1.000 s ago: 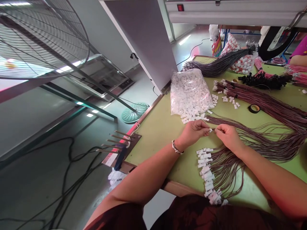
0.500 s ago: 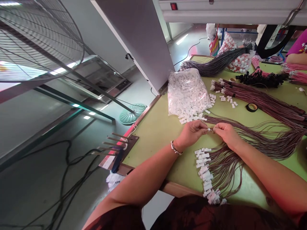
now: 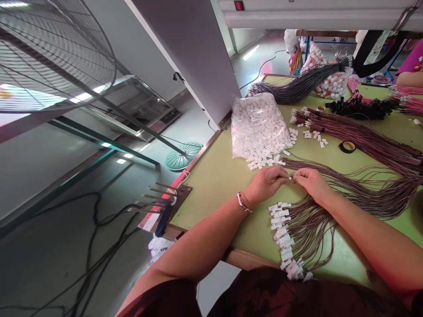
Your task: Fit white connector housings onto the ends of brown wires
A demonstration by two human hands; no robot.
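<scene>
My left hand (image 3: 271, 179) pinches a small white connector (image 3: 290, 178), mostly covered by the fingertips. Close against it, my right hand (image 3: 309, 181) is closed in a pinch on the end of a thin brown wire; the wire's tip is hidden. Below the hands lies a row of white connectors (image 3: 284, 237) fitted on brown wires (image 3: 313, 233). A long bundle of loose brown wires (image 3: 373, 193) runs under my right forearm and off to the right. Beyond my left hand, loose white connectors (image 3: 261, 160) spill from a clear plastic bag (image 3: 257, 123).
A roll of black tape (image 3: 346, 147) lies beside taped brown wire bundles (image 3: 363, 134). Farther back are a dark wire bundle (image 3: 297, 86) and a bag of red-and-white parts (image 3: 330, 83). A pegged bracket (image 3: 175, 204) sits at the left table edge. Another person's sleeve (image 3: 410, 59) shows far right.
My left hand has shifted slightly right, and its fingertips are closer to my right hand. Less of the white connector shows between them. The camera view has moved slightly.
</scene>
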